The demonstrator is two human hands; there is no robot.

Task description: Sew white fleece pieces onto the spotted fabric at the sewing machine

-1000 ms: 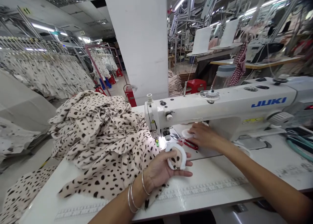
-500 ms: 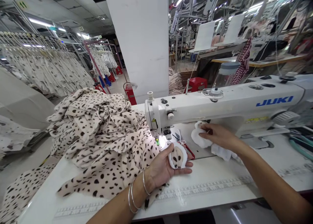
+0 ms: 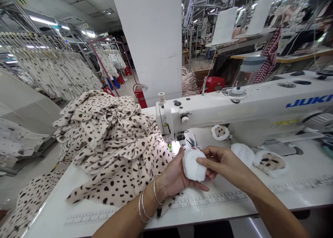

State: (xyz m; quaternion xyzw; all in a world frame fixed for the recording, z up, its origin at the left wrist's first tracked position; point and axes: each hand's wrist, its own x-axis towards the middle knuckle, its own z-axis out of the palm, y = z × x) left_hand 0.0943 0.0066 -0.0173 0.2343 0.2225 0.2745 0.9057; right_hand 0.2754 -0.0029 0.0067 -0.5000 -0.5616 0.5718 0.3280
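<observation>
A small rounded white plush fabric piece (image 3: pixel 194 166) rests in my left hand (image 3: pixel 173 179), whose thumb lies along its left edge while the fingers pass beneath. My right hand (image 3: pixel 221 161) pinches the right side of that piece between thumb and fingers. Just beyond it, scissors (image 3: pixel 191 142) lie partly covered near the needle of the white sewing machine (image 3: pixel 203 113). A spotted, white-edged piece (image 3: pixel 220 132) is under the machine arm. Right of my right hand are a white piece (image 3: pixel 242 154) and another spotted piece (image 3: pixel 270 162).
A large heap of cream fabric with dark spots (image 3: pixel 109 137) covers the table's left side and hangs over its edge. A ruler strip (image 3: pixel 213 200) runs along the front. Behind stand a pillar (image 3: pixel 153 47), thread cones (image 3: pixel 224 26) and a red stool (image 3: pixel 213 84).
My right hand has come left from the pieces under the machine arm to my left hand. A plain white face now shows in my left hand, where a spotted piece showed before.
</observation>
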